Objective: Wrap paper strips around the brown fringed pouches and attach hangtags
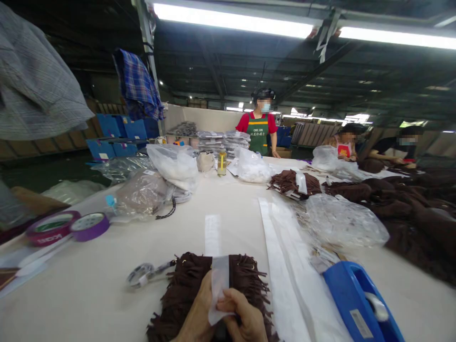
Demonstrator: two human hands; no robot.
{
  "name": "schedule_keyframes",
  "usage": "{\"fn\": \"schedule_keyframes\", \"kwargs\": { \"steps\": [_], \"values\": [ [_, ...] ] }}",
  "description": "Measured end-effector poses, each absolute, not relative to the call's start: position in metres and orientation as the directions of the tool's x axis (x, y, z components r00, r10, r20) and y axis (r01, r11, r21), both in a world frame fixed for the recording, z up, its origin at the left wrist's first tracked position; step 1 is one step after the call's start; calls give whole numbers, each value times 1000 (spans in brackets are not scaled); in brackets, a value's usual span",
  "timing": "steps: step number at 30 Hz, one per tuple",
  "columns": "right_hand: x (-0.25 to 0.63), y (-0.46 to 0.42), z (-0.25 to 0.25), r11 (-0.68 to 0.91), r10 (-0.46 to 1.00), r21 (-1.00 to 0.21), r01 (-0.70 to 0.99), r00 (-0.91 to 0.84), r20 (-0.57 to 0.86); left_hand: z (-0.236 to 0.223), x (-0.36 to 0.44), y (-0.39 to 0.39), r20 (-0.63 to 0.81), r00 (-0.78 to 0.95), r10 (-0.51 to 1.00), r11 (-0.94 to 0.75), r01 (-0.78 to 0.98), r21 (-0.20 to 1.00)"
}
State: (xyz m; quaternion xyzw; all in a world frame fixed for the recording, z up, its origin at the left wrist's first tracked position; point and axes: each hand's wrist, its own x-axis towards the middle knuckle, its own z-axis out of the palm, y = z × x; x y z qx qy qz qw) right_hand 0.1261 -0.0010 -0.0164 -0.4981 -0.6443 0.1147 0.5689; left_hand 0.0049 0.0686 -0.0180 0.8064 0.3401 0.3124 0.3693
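A dark brown fringed bag (188,280) lies flat on the near part of the table. Down its middle runs a translucent white strip (221,275), its lower end lifted and curled. My right hand (244,313) is closed, pinching that lower end between thumb and fingers. On the bag, to the left of the strip, rests my left hand (199,308); its fingertips are hidden behind the strip, so its grip does not show. A wrapped cord or chain (147,274) extends from the bag's upper left corner. Just beyond the bag lies a white paper strip (213,232).
Purple tape rolls (90,226) lie at left, near plastic-wrapped goods (142,192). At right are a blue tape dispenser (359,299), long white sheets (285,256), clear plastic bags (345,218) and brown fringed pieces (295,183). A co-worker (259,128) stands across the table (171,247); others sit right.
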Motion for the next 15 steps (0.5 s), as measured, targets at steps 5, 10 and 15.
{"fn": "schedule_keyframes", "kwargs": {
  "steps": [5, 10, 15],
  "values": [
    [133, -4, -5, 603, 691, -499, 622, -95, 716, 13, -11, 70, 281, 715, 640, -597, 233, 767],
    [134, -5, 2, 552, 745, -568, 610, -56, 665, 42, -7, 85, 166, 837, 522, -713, 321, 623],
    [134, -1, 6, 419, 800, -653, 631, 84, 595, 47, 3, 107, 121, 876, 466, -747, 316, 584]
  ]
}}
